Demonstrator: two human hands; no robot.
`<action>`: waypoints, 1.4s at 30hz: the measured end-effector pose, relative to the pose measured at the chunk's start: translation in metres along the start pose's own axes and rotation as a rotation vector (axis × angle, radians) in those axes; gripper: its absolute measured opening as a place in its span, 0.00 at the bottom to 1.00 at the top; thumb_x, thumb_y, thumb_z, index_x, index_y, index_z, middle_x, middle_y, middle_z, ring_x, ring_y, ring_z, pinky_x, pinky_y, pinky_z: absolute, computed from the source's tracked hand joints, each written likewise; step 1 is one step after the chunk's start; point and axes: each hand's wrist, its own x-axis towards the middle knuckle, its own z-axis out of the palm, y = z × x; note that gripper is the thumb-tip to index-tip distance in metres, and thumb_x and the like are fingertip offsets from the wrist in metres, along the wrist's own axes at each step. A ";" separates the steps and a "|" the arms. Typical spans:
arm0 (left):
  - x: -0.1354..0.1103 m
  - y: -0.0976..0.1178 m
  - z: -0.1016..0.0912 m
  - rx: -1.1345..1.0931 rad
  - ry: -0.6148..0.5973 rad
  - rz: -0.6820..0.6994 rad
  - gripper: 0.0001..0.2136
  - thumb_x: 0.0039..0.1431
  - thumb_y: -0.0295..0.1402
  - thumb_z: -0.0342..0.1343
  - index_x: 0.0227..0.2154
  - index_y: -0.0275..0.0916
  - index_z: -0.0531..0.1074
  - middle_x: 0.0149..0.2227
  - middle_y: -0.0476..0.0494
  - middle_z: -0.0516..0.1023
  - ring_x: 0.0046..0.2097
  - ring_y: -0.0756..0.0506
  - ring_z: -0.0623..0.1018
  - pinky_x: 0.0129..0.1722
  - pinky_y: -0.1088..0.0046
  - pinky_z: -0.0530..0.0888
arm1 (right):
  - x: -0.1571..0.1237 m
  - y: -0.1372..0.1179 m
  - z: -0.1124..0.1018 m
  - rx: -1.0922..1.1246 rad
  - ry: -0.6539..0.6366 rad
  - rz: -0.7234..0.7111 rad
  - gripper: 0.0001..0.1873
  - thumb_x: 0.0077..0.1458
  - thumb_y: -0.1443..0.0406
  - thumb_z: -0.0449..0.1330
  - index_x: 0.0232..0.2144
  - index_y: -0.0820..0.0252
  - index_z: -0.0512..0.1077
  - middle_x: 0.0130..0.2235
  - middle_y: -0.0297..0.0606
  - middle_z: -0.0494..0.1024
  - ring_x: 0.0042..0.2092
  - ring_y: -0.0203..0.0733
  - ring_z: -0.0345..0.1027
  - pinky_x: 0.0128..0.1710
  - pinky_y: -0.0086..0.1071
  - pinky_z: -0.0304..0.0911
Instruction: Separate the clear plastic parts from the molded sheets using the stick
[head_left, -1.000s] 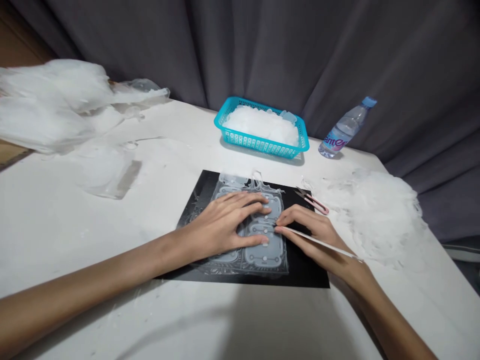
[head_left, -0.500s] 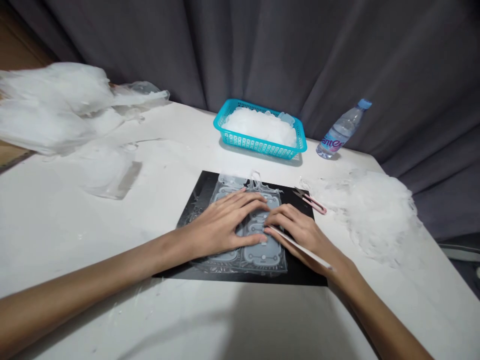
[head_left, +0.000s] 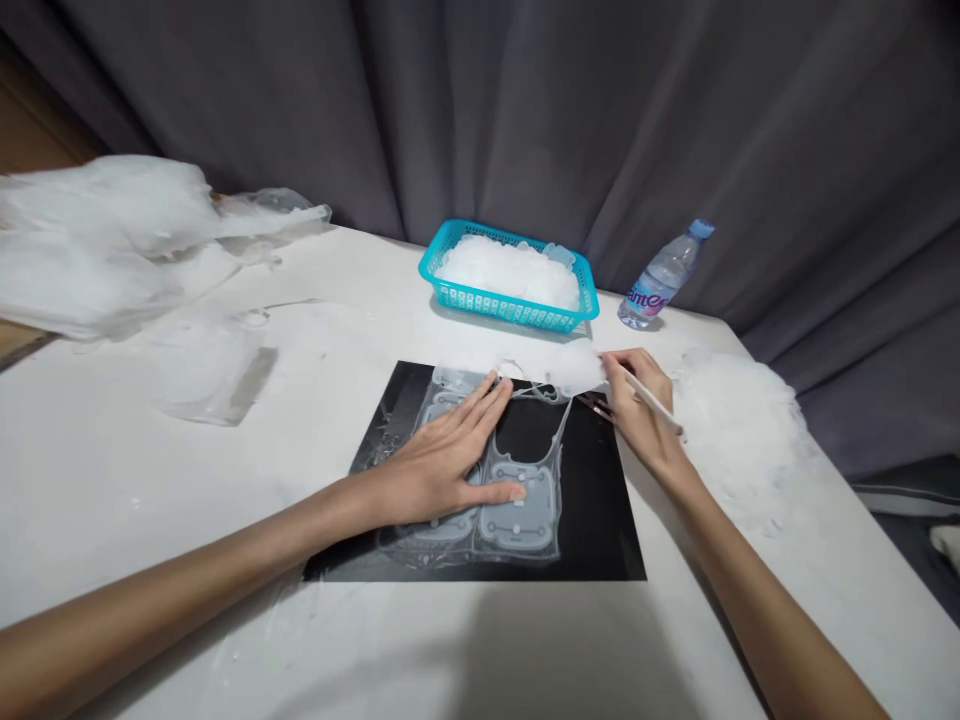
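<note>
- Left hand (head_left: 442, 455): open and flat, fingers spread, palm down on the translucent moulded sheet (head_left: 525, 512), pressing it against the black mat (head_left: 600, 530) at the middle of the tabletop (head_left: 150, 480).
- Right hand (head_left: 637, 405): closed in a pinch on a loose translucent piece (head_left: 566, 368), held just above the far edge of the mat; a thin white tool (head_left: 654, 404) lies along the same hand.
- Moulded sheet: a bare window in its far half shows the mat through it. Two cells remain at the near edge, with thin webs between them.
- Handling, judged from its look: the material appears very light, soft and floppy, and somewhat clingy. It probably stretches or tears at the webs if pulled fast.
- Suggested hold: pinch a cell at its thicker rim or corner, close to the web, while the flat hand anchors the neighbouring cells.
- Surroundings: pink snips (head_left: 589, 404) just beside the right hand; a heap of translucent scraps (head_left: 742, 420) to the right; a turquoise basket (head_left: 504, 304) of similar pieces beyond the mat; a water bottle (head_left: 660, 280); crumpled plastic bags (head_left: 97, 240) far left.
</note>
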 end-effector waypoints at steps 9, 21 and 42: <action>-0.006 0.003 -0.009 -0.371 0.284 -0.124 0.26 0.74 0.56 0.39 0.48 0.45 0.76 0.54 0.41 0.75 0.62 0.37 0.70 0.68 0.50 0.62 | -0.042 -0.043 -0.016 0.320 -0.324 0.081 0.11 0.67 0.57 0.60 0.41 0.56 0.79 0.36 0.35 0.78 0.37 0.40 0.71 0.37 0.32 0.64; -0.002 -0.007 -0.002 -0.355 0.233 -0.068 0.20 0.70 0.52 0.53 0.53 0.44 0.77 0.48 0.41 0.79 0.49 0.39 0.76 0.52 0.60 0.71 | -0.042 -0.031 0.008 0.115 -0.343 -0.214 0.22 0.75 0.58 0.46 0.47 0.53 0.80 0.51 0.45 0.74 0.57 0.50 0.65 0.60 0.48 0.61; -0.003 0.005 -0.007 -0.105 0.283 0.175 0.14 0.75 0.42 0.50 0.38 0.40 0.75 0.37 0.45 0.80 0.40 0.44 0.80 0.41 0.69 0.70 | -0.040 -0.042 0.025 0.178 -0.552 -0.024 0.06 0.63 0.64 0.62 0.33 0.57 0.77 0.34 0.34 0.76 0.39 0.42 0.66 0.40 0.35 0.60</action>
